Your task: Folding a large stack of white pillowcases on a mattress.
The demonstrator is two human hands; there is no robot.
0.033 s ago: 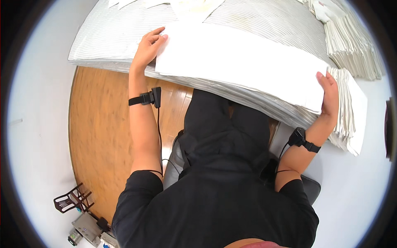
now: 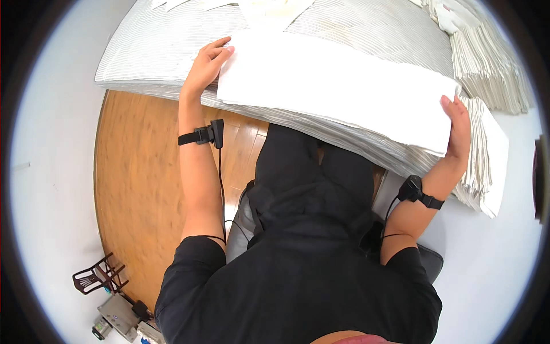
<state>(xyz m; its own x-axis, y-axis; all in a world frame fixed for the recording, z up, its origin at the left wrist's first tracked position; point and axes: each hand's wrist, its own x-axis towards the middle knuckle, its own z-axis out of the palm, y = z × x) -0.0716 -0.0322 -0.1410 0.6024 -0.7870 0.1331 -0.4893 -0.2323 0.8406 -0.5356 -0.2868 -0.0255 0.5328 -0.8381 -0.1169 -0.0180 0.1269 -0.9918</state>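
A long white folded sheet (image 2: 332, 86) lies across the near edge of a striped, padded surface (image 2: 154, 57). Whether it is paper or cloth I cannot tell. My left hand (image 2: 207, 66) holds its left end, with the thumb on the edge and the fingers bent beside it. At the right end my right hand (image 2: 456, 126) grips the corner, thumb toward the top and the other fingers partly hidden. The sheet looks flat and drawn out between both hands.
Beside my right hand is a stack of folded white sheets (image 2: 478, 155). A larger stack (image 2: 487, 63) stands behind it. More white pieces (image 2: 272, 12) lie at the far edge. A dark chair (image 2: 100, 274) is on the wooden floor (image 2: 137, 183) at lower left.
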